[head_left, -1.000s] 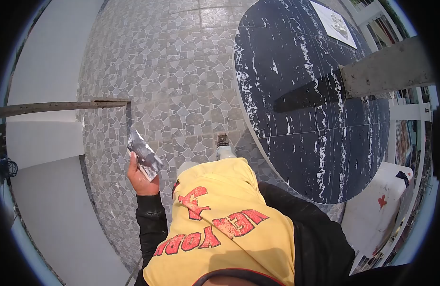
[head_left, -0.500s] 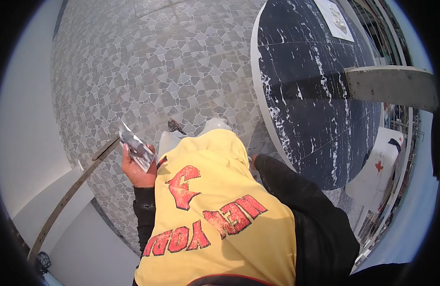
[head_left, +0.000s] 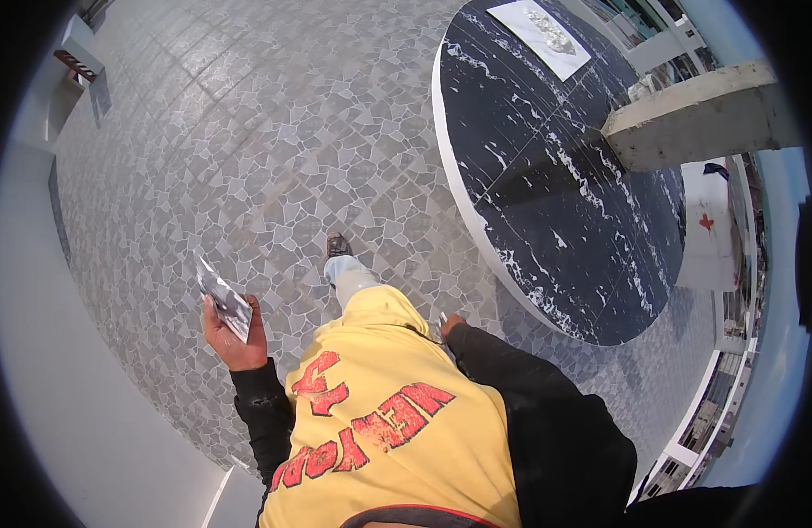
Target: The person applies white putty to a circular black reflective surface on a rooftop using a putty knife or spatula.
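My left hand point(head_left: 237, 341) is closed around a thin flat grey-and-white piece point(head_left: 225, 299), which looks like a shard of marbled tile and stands tilted up out of the fingers. Beside my right hip, my right hand point(head_left: 453, 326) hangs low with its fingers curled. A small pale thing shows at its fingertips, but I cannot tell what it is. My yellow shirt point(head_left: 380, 422) covers the middle of the view, and one shoe point(head_left: 337, 246) is out in front on the paving.
To the right stands a rounded black marbled tabletop point(head_left: 529, 167) with a white edge. On its far end lies a white slab point(head_left: 512, 19) bearing a pale lumpy heap. A concrete pillar point(head_left: 696, 128) rises through the top. Stone-patterned floor point(head_left: 248, 158) stretches ahead; a white wall point(head_left: 98, 352) runs along the left.
I have stepped forward, one leg now ahead. The tabletop and pillar have shifted left in view, and the white slab shows whole. The long strip at left is gone from view.
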### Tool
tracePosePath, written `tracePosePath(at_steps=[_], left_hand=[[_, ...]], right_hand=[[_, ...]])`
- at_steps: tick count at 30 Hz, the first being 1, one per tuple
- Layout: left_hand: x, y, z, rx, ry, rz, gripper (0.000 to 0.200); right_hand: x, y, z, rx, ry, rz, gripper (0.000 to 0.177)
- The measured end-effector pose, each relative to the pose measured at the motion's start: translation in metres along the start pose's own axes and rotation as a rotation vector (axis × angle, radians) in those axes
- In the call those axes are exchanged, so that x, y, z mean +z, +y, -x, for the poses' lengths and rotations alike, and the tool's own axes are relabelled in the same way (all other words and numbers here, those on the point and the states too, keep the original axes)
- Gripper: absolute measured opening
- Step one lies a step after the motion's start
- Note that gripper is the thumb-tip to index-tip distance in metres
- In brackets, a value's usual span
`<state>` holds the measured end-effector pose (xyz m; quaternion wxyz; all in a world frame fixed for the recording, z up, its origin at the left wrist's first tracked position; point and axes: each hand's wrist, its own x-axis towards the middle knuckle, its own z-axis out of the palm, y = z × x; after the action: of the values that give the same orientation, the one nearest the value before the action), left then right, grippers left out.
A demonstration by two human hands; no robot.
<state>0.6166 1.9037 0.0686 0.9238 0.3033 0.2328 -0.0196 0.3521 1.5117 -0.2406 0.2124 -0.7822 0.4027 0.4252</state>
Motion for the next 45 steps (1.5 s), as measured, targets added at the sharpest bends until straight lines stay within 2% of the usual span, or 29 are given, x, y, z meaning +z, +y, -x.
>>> tracePosePath(at_steps=[4,5,6,7,9,11,13,15,17,19,20,21,22,23,24,25,27,29,30,31,33,34,35,36,40,42,43,44,45], left_hand=[[0.051,0.019,-0.057,-0.04,0.095,-0.01,0.02],[0.07,0.026,-0.078,-0.047,0.086,-0.017,0.02],[0.086,0.034,-0.094,-0.014,0.182,-0.062,0.02],[0.097,0.039,-0.109,0.018,0.285,-0.106,0.02],[0.076,0.056,-0.163,0.01,0.221,-0.108,0.019],[0.08,0.066,-0.216,0.029,0.071,-0.1,0.02],[0.103,0.067,-0.265,0.012,0.059,-0.09,0.02],[0.117,0.066,-0.322,-0.034,0.007,-0.068,0.02],[0.138,0.058,-0.38,-0.102,-0.045,-0.074,0.021],[0.167,0.058,-0.432,-0.167,-0.095,-0.089,0.022],[0.188,0.057,-0.457,-0.224,-0.072,-0.111,0.023],[0.208,0.059,-0.482,-0.279,-0.049,-0.132,0.024],[0.228,0.061,-0.509,-0.298,-0.074,-0.132,0.024],[0.247,0.065,-0.536,-0.351,-0.14,-0.17,0.025],[0.266,0.069,-0.563,-0.405,-0.208,-0.215,0.027],[0.287,0.069,-0.589,-0.457,-0.274,-0.257,0.029],[0.33,0.07,-0.642,-0.514,-0.385,-0.296,0.033],[0.384,0.066,-0.687,-0.572,-0.401,-0.41,0.035],[0.409,0.06,-0.708,-0.581,-0.51,-0.451,0.035],[0.424,0.048,-0.733,-0.598,-0.534,-0.458,0.035],[0.453,0.019,-0.779,-0.363,-0.814,-0.663,0.035],[0.487,0.007,-0.786,-0.57,-0.678,-0.536,0.035],[0.508,-0.012,-0.793,-0.574,-0.704,-0.539,0.035],[0.527,-0.031,-0.799,-0.581,-0.685,-0.509,0.035],[0.587,-0.098,-0.808,-0.611,-0.614,-0.45,0.037],[0.618,-0.122,-0.802,-0.638,-0.621,-0.472,0.037],[0.633,-0.135,-0.803,-0.643,-0.633,-0.491,0.037],[0.645,-0.148,-0.806,-0.649,-0.647,-0.527,0.037],[0.657,-0.162,-0.811,-0.654,-0.624,-0.569,0.035]], right_hand=[[-0.13,-0.174,-0.029,-0.084,0.141,-0.135,0.038],[-0.143,-0.21,-0.079,-0.156,0.174,-0.124,0.039],[-0.189,-0.259,-0.072,-0.194,0.239,-0.196,0.039],[-0.214,-0.295,-0.098,-0.249,0.286,-0.266,0.038],[-0.271,-0.365,-0.117,-0.431,0.444,-0.399,0.04],[-0.343,-0.422,-0.079,-0.463,0.401,-0.441,0.036],[-0.386,-0.461,-0.07,-0.598,0.431,-0.413,0.036],[-0.395,-0.481,-0.084,-0.585,0.5,-0.451,0.04],[-0.389,-0.483,-0.119,-0.462,0.435,-0.484,0.039],[-0.357,-0.464,-0.159,-0.295,0.435,-0.45,0.037],[-0.341,-0.452,-0.168,-0.118,0.326,-0.489,0.04],[-0.319,-0.438,-0.169,0.066,0.412,-0.442,0.046],[-0.302,-0.42,-0.168,0.214,0.328,-0.483,0.049],[-0.273,-0.405,-0.17,0.336,0.421,-0.537,0.046],[-0.281,-0.414,-0.128,0.438,0.362,-0.595,0.045],[-0.27,-0.413,-0.116,0.477,0.377,-0.613,0.043],[-0.257,-0.416,-0.098,0.467,0.25,-0.619,0.043],[-0.257,-0.447,-0.078,0.597,0.244,-0.751,0.043],[-0.254,-0.462,-0.079,0.616,0.252,-0.779,0.043],[-0.25,-0.475,-0.084,0.597,0.259,-0.751,0.044],[-0.249,-0.502,-0.104,0.587,0.272,-0.746,0.045],[-0.253,-0.514,-0.122,0.576,0.234,-0.755,0.046],[-0.26,-0.525,-0.141,0.56,0.197,-0.761,0.046],[-0.26,-0.535,-0.165,0.606,0.289,-0.839,0.048],[-0.382,-0.571,-0.227,0.561,0.216,-0.966,0.045],[-0.444,-0.581,-0.274,0.429,0.249,-0.79,0.043],[-0.481,-0.584,-0.301,0.373,0.276,-0.793,0.04],[-0.517,-0.586,-0.333,0.326,0.37,-0.803,0.037],[-0.564,-0.593,-0.344,0.273,0.574,-0.786,0.034]])
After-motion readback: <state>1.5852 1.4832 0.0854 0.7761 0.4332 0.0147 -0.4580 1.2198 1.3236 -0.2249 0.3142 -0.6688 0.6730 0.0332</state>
